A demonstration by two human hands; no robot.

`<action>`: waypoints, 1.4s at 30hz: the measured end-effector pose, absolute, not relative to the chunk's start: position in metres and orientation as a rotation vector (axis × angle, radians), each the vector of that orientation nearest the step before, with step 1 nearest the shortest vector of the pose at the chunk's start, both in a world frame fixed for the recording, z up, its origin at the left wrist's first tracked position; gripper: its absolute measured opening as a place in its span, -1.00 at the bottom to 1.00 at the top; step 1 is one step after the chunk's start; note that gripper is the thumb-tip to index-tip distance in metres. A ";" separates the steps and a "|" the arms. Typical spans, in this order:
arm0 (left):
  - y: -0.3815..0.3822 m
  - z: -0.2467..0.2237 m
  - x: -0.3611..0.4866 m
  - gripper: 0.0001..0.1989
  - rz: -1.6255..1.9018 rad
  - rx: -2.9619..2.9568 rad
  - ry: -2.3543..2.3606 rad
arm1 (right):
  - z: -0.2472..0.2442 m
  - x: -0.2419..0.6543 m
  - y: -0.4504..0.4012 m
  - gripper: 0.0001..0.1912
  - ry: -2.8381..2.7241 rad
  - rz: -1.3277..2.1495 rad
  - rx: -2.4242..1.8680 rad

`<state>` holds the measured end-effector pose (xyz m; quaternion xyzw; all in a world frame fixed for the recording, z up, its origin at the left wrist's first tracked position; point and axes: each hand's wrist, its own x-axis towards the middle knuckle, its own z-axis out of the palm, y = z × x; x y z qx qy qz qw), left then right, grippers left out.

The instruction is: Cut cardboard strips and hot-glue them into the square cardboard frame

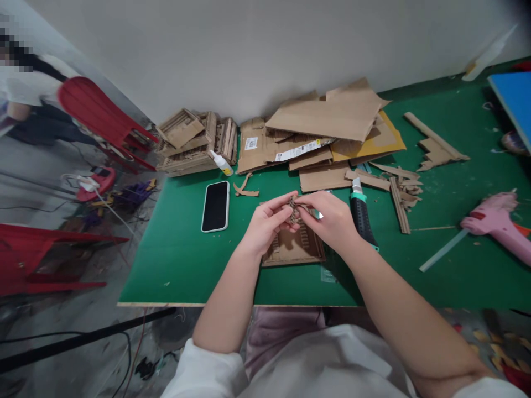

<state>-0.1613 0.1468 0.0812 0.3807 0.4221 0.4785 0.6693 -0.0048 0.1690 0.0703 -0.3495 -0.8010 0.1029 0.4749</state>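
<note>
My left hand and my right hand meet above a flat cardboard panel with a raised rim and ribbed strips. Between their fingertips is a small corrugated cardboard piece, held upright by my left fingers and pinched at its upper right by my right fingers. To the right of my right hand lies a utility knife with a black and teal handle. A white phone with a dark screen rests left of my left hand.
Stacked cardboard frames, a glue bottle and cardboard sheets line the wall. Cardboard scraps and a pink glue gun lie right. A blue board sits far right. A person is beside a red chair.
</note>
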 end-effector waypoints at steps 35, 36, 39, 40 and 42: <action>0.145 0.084 -0.161 -0.60 1.038 0.865 0.893 | 0.070 -0.008 0.166 -0.90 -1.891 0.244 -0.827; 0.145 0.084 -0.161 -0.60 1.039 0.873 0.895 | 0.070 -0.009 0.166 -0.90 -1.889 0.242 -0.840; 0.146 0.083 -0.161 -0.59 1.048 0.903 0.905 | 0.070 -0.010 0.166 -0.91 -1.870 0.231 -0.876; 0.146 0.082 -0.161 -0.59 1.052 0.915 0.913 | 0.070 -0.010 0.166 -0.91 -1.868 0.225 -0.882; 0.146 0.081 -0.161 -0.59 1.067 0.949 0.935 | 0.070 -0.009 0.166 -0.90 -1.882 0.206 -0.879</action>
